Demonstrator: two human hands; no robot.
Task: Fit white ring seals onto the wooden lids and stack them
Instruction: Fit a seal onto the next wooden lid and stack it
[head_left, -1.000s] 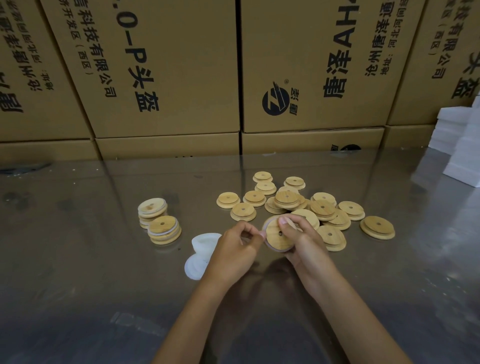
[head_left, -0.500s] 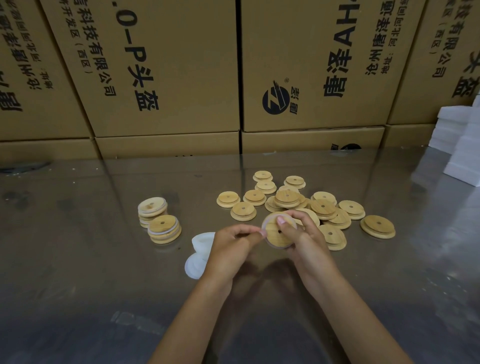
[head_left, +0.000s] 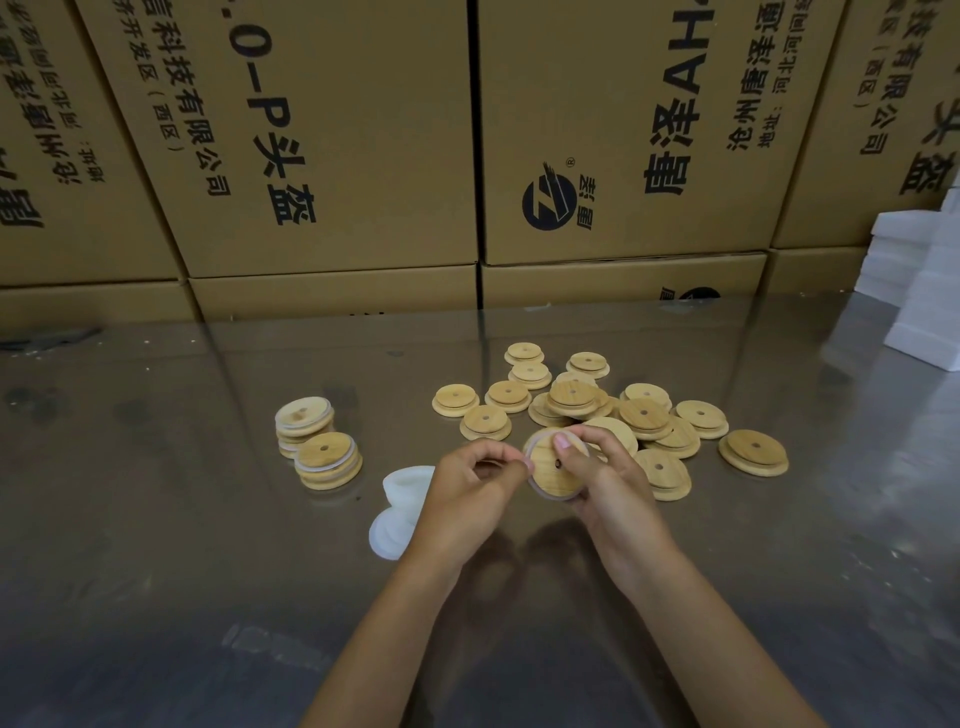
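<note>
Wooden stacks (head_left: 318, 441): two piles of sealed lids, left of the held lid.
White seals (head_left: 397, 512): heap just left of it.
Left hand (head_left: 470, 491): pinching its rim.
Held lid (head_left: 553, 467): tilted, between both hands.
Right hand (head_left: 605, 478): gripping it.
Loose lids (head_left: 644, 415): scattered behind and right.

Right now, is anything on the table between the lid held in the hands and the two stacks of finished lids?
Only the pile of white ring seals lies near that path, slightly nearer the person; the held wooden lid can go over it to the stacks.
</note>
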